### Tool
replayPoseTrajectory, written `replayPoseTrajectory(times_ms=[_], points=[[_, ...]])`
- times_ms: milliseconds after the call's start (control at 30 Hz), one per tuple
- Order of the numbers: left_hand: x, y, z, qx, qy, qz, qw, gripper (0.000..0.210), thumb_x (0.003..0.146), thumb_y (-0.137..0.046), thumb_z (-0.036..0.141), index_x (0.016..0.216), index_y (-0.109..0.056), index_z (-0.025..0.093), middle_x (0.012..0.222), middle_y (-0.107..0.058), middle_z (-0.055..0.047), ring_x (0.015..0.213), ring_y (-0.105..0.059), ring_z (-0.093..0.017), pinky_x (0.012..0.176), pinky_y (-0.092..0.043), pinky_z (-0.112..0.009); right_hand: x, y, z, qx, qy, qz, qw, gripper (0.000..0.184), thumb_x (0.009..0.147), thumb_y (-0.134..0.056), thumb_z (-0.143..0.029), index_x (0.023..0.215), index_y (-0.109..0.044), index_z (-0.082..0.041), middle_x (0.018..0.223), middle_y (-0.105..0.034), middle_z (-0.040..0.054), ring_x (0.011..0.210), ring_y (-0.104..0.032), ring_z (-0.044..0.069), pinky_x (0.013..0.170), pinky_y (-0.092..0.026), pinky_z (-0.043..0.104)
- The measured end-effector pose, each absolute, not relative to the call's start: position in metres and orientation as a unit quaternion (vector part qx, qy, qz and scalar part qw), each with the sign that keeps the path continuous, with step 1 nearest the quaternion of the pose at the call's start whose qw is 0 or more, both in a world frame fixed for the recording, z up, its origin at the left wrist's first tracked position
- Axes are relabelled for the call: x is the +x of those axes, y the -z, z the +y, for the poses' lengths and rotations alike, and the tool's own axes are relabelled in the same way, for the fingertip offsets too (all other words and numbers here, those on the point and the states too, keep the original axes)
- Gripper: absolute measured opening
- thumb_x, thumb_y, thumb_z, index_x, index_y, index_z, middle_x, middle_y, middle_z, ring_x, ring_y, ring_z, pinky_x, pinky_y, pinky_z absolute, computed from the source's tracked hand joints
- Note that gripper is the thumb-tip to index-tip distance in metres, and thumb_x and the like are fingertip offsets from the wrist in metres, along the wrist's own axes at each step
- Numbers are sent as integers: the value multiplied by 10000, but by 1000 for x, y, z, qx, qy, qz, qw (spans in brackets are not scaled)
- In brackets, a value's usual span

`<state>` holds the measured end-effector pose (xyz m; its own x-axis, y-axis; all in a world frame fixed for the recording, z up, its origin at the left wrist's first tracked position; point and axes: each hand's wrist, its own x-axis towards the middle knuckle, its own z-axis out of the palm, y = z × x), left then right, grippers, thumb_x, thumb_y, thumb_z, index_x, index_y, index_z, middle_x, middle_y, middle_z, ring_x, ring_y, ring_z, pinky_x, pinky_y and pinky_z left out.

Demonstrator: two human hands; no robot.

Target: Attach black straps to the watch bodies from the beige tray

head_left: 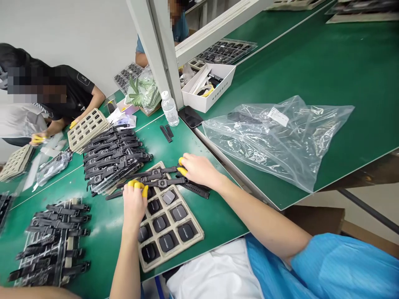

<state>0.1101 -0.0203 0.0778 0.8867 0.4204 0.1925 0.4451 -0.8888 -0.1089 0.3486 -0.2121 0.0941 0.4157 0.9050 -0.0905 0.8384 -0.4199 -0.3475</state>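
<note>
My left hand, with yellow finger cots, is closed at the left end of a black smartwatch whose strap stretches across the top of a beige moulded tray. My right hand, also in yellow finger cots, pinches near the strap's right end. Another black watch lies just beyond it, across the tray's far end. Dark square pieces sit in the tray's compartments. Loose black straps lie on the table beneath my right hand. My left fingers partly hide the strap end.
Stacked watches on clear trays stand beyond my left hand; more watches lie at lower left. A clear plastic bag covers the table at right. A bottle, phone and white box stand near the post. A co-worker handles trays.
</note>
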Motion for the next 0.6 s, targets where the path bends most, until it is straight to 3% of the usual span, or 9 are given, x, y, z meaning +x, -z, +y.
replayPoseTrajectory(times_ms=[200,400,500,600], points=[[101,-92,-50,-958,-76,-243,135,205,980,-516,233,1025,-698,151,1055,-674,-162,1062,-595,-348,875,-508,-468,371,-85,-228,-850,-233,-469,50,224,960,-552,-257,1104,-651,-116,1034,-728,180,946,-716,335,690,-449,357],[115,-91,-46,-951,-101,-248,156,222,970,-486,211,962,-696,138,1044,-682,-171,1055,-614,-341,866,-534,-453,372,-81,-225,-846,-266,-458,63,193,873,-623,-206,1040,-682,-130,929,-749,169,871,-724,317,664,-434,341],[112,-93,-37,-956,-94,-251,122,190,935,-485,144,922,-675,159,1010,-692,-152,1027,-627,-325,875,-542,-441,377,-81,-223,-850,-259,-447,99,96,854,-637,-198,935,-675,-163,990,-744,157,889,-712,293,666,-429,325],[110,-103,-26,-962,-16,-273,-1,145,919,-509,167,948,-649,187,1018,-701,-135,1024,-643,-313,884,-545,-439,387,-78,-221,-873,-221,-411,141,160,949,-515,-228,1055,-615,-161,1054,-721,166,873,-693,271,656,-424,326]])
